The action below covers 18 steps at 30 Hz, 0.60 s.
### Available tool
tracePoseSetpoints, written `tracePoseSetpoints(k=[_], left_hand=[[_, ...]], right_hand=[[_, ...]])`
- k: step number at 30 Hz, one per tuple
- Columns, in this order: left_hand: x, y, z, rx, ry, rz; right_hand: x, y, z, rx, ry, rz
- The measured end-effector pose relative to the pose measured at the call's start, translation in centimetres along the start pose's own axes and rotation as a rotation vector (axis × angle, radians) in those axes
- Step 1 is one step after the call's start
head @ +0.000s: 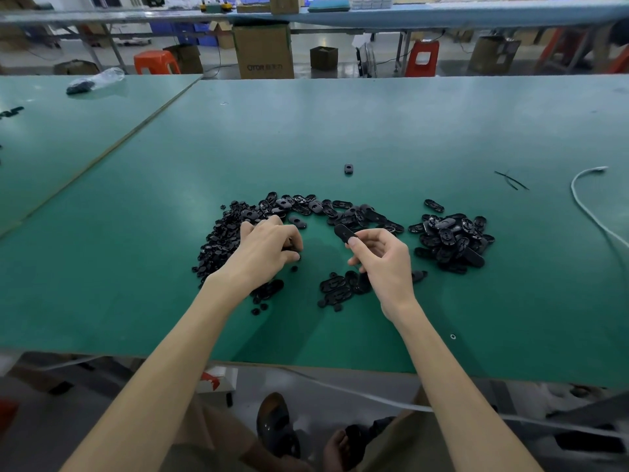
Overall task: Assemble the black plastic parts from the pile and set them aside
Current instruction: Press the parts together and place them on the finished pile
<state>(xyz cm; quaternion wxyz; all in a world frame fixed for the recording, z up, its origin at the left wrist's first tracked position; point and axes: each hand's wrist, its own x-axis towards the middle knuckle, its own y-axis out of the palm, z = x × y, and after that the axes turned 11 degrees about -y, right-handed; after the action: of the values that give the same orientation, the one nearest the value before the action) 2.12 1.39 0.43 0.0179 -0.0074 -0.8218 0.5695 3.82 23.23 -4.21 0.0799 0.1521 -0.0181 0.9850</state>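
**Oval shell in the right hand, its mate under the left**

The right hand (381,257) pinches one oval shell (344,233) between thumb and fingertips, lifted off the green tabletop (374,131). The shell's long axis slants toward the far-left corner, with the free end pointing at the other hand and the pinched end nearer the tabletop's near edge.

The left hand (269,247) lies just to the left of that free end, with a small gap between them. Its fingers curl down onto the edge of the pile of small round parts (218,243), which spreads toward the left edge. Something dark sits at the thumb tip, but I cannot tell whether a part is pinched or only touched.

More loose oval shells (323,209) arc along the far side of both hands, and a few more (337,287) lie toward the near edge under the right wrist. The heap (452,240) toward the right edge looks like the set-aside stock, and the right hand is the nearer one to it.

My reading is that the next move is short and sideways. The left hand would carry a small part rightward to the shell's free end, so the shell's slant decides the angle of entry
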Motion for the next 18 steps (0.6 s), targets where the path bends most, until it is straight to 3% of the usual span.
tracePoseSetpoints(k=[7, 11, 18], left_hand=[[-0.1, 0.3, -0.4, 0.036, -0.009, 0.035], [-0.1, 0.3, -0.9, 0.028, -0.006, -0.024], [-0.7, 0.3, -3.6, -0.445, 0.004, -0.007]], right_hand=[[0.1, 0.0, 0.0, -0.005, 0.002, -0.001], [0.1, 0.1, 0.0, -0.006, 0.002, -0.001], [0.0, 0.0, 0.1, 0.012, 0.002, -0.022]])
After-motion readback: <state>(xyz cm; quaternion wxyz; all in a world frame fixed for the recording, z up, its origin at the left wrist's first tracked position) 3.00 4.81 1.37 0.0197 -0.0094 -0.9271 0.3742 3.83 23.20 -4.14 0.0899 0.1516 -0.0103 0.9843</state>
